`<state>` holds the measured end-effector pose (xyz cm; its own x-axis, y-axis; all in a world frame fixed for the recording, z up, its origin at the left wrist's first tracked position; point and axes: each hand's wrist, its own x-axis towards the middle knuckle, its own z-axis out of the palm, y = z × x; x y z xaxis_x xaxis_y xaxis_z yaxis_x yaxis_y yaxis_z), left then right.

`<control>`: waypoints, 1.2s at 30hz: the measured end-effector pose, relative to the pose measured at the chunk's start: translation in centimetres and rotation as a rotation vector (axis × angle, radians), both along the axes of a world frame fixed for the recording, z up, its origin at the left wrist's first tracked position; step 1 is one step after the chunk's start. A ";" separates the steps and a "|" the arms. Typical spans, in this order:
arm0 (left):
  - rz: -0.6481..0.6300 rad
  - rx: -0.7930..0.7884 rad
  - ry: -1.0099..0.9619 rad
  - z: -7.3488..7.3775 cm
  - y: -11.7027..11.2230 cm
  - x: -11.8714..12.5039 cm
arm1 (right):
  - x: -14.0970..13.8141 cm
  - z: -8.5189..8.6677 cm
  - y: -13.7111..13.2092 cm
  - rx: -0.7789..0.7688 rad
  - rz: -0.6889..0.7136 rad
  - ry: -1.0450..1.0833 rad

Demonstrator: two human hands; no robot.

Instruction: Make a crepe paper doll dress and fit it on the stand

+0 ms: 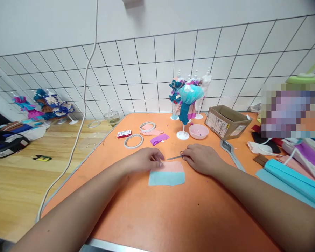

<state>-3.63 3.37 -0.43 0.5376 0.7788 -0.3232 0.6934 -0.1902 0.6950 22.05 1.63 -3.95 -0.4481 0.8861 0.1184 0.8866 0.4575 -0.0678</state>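
Currently, right hand (201,158) grips slim grey metal scissors (174,158). Left hand (147,159), loosely curled, touches pink-and-light-blue rectangular sheet (167,177).

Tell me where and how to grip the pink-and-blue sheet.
Probably best to pinch the near right corner of the pink-and-blue sheet, coming from the near side. It lies flat and looks thin, so an edge suits a pinch. That corner is free, while the left hand is at the far left corner and the scissors lie beyond the far edge.
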 end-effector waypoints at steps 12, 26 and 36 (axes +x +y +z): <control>0.177 0.835 0.374 -1.3 3.2 -0.5 | 0.9 -0.7 1.4 0.030 -0.353 -0.002; 0.197 0.073 0.597 3.6 3.4 -7.7 | 0.8 -0.4 1.6 0.019 -0.312 0.207; 0.203 0.219 0.628 1.4 4.2 -7.0 | 1.1 -0.8 1.8 -0.035 -0.286 0.254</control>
